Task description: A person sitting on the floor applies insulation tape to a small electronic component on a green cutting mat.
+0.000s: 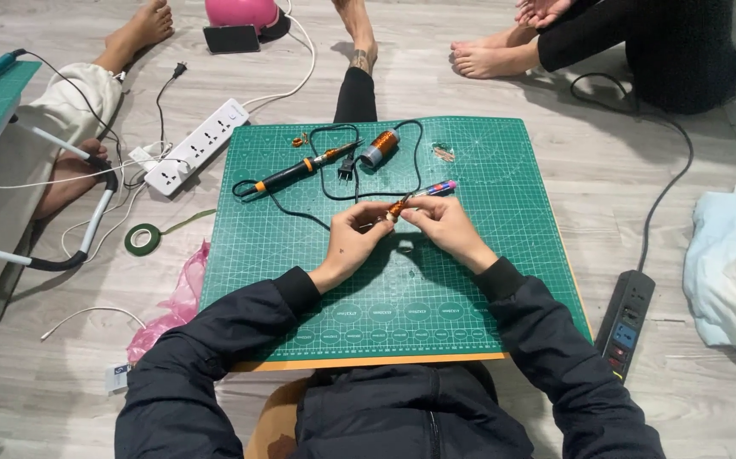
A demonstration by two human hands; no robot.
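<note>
Head view, looking straight down: both hands meet over the middle of the green cutting mat (487, 289), which lies on the floor. The left hand (353, 240) has its grip pinched together on a small orange, copper-coloured piece (397, 208); the fingertips close round its near end. The right hand (444, 228) has its grip closed on a slim pen-like tool (436, 188) with a pink and blue end, and its near tip touches the copper piece. Both are raised just above the mat's centre, toward its far half.

By the far edge lie a soldering iron (296, 172) with an orange and black handle, its black cord looped beside it, and a copper wire spool (380, 147). A white power strip (196, 146) sits off the far left corner, and a roll of green tape (142, 239) off the left edge.

Doing this well, I'd judge, means bracing both wrists on the mat, keeping the pinch light so the small piece doesn't twist, and working well away from the iron's tip.
</note>
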